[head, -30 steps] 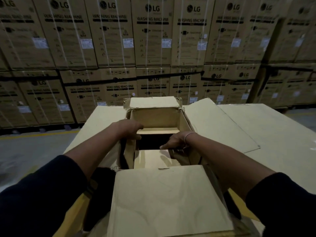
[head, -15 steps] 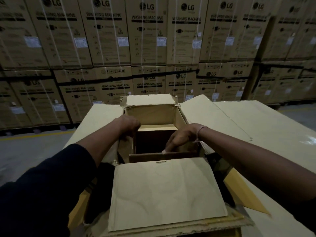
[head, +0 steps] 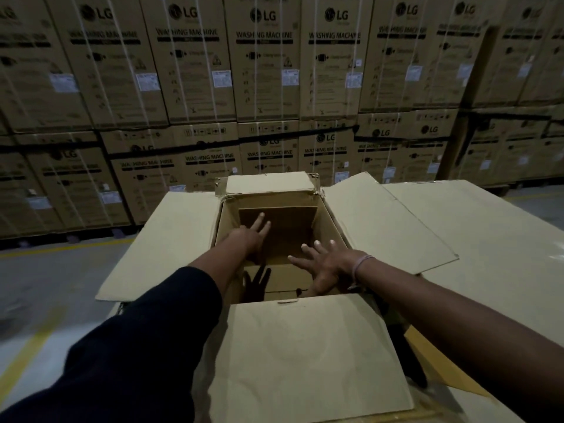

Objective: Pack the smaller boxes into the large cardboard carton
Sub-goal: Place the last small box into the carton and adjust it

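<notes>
The large cardboard carton (head: 331,222) stands open in front of me, its four flaps folded outward. Smaller brown boxes (head: 283,221) lie deep inside it, one against the far wall and one lower near the front. My left hand (head: 251,236) reaches over the carton's left side with its fingers straight and spread above the inner boxes. My right hand (head: 326,262) hovers over the opening's right half, fingers splayed, a band on the wrist. Neither hand holds anything. The hands cast a dark shadow on the lower box.
The near flap (head: 308,355) lies flat toward me; the right flap (head: 387,227) and left flap (head: 164,245) spread sideways. A flat cardboard sheet (head: 488,239) lies to the right. Stacked washing-machine cartons (head: 265,71) wall off the back. Grey floor with yellow lines (head: 36,300) is at left.
Both hands have let go of the small box, which now sits lower inside the carton, and have opened with spread fingers above the opening. The view has moved closer.
</notes>
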The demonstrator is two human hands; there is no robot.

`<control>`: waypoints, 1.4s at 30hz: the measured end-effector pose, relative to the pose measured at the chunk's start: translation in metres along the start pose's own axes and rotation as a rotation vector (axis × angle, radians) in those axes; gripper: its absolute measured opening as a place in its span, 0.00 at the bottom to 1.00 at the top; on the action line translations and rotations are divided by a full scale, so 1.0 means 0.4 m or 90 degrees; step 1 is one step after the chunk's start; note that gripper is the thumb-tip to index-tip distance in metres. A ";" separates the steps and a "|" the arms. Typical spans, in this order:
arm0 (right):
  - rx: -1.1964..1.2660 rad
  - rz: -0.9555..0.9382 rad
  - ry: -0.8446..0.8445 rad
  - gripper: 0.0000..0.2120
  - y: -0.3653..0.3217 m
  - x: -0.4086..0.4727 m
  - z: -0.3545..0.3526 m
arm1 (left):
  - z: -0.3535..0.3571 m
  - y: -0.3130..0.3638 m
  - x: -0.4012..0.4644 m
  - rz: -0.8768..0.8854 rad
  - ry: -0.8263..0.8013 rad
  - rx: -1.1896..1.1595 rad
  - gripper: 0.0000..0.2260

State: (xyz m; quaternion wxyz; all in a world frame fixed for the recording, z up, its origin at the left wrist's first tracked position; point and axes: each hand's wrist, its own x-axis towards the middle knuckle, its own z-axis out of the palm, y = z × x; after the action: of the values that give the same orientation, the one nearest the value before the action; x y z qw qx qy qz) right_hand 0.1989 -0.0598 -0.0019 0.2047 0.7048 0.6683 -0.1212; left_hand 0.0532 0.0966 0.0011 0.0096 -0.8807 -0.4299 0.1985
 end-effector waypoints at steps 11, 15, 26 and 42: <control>0.051 -0.015 -0.012 0.48 0.009 -0.005 -0.004 | -0.046 -0.027 0.102 -0.021 0.080 0.023 0.39; 0.074 -0.022 0.023 0.45 0.000 -0.047 -0.038 | -0.044 -0.028 0.098 0.001 0.094 0.054 0.38; 0.057 0.034 0.017 0.41 -0.028 -0.112 -0.085 | -0.041 -0.020 0.037 0.056 0.160 0.147 0.33; 0.100 0.036 0.078 0.35 -0.047 -0.155 -0.128 | -0.081 -0.016 0.011 0.118 0.233 -0.002 0.30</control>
State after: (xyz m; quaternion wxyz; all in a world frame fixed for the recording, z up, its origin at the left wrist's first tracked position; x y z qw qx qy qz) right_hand 0.1700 -0.0917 0.0687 0.1111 0.7436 0.6477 -0.1237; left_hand 0.0626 0.1089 0.0307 0.0679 -0.9379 -0.3384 0.0345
